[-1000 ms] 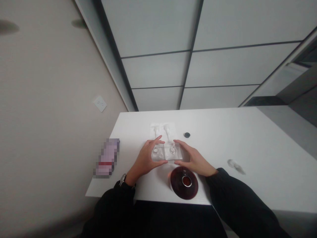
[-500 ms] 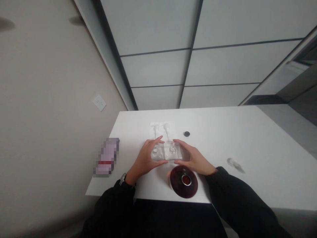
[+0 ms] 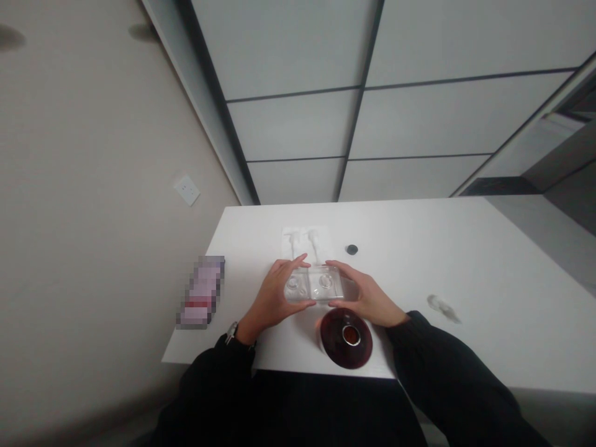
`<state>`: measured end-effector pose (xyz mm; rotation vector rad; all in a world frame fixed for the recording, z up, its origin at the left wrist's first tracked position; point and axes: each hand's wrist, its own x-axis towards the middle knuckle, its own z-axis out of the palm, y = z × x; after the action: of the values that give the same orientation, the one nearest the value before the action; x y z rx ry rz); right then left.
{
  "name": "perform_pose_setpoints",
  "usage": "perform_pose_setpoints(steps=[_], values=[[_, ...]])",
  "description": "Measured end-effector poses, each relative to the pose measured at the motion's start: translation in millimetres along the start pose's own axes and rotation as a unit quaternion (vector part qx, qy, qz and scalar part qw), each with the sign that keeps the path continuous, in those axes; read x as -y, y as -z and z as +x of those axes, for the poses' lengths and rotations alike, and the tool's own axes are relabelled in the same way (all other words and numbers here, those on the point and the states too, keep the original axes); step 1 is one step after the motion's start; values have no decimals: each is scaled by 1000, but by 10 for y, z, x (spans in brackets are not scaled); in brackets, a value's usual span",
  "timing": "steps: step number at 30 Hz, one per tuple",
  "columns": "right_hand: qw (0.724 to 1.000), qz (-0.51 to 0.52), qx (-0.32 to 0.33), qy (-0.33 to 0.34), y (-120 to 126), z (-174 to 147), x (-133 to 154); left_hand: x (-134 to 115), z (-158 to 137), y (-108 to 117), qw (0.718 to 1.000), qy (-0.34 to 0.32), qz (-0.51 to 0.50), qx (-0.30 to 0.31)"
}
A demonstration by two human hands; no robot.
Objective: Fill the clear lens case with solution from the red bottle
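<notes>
Between my two hands is a clear plastic tray (image 3: 326, 293) with rounded moulded shapes in it. My left hand (image 3: 278, 288) grips its left end, fingers over the far edge and thumb along the near edge. The other end sits between the fingers and thumb of my right hand (image 3: 359, 293). Just behind the tray lie two white pump heads with thin tubes (image 3: 313, 237), their lower ends partly hidden. A dark red glossy lid with a ringed knob (image 3: 342, 355) is close to my right hand, on the near side.
On the white table (image 3: 410, 248) are a small dark round disc (image 3: 352, 249) behind my right hand and a crumpled translucent piece (image 3: 442, 308) to the right. A blurred-out pinkish object (image 3: 202, 288) lies at the left edge, near the wall.
The view has shifted very slightly. Both hands keep the same hold on the clear plastic tray, and nothing on the table has visibly moved.
</notes>
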<state>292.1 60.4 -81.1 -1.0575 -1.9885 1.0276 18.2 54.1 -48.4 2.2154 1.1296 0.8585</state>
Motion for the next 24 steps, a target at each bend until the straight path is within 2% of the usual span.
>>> perform_pose_setpoints(steps=[24], values=[[1000, 6, 0, 7, -7, 8, -40, 44, 0, -5, 1000, 2, -11, -6]])
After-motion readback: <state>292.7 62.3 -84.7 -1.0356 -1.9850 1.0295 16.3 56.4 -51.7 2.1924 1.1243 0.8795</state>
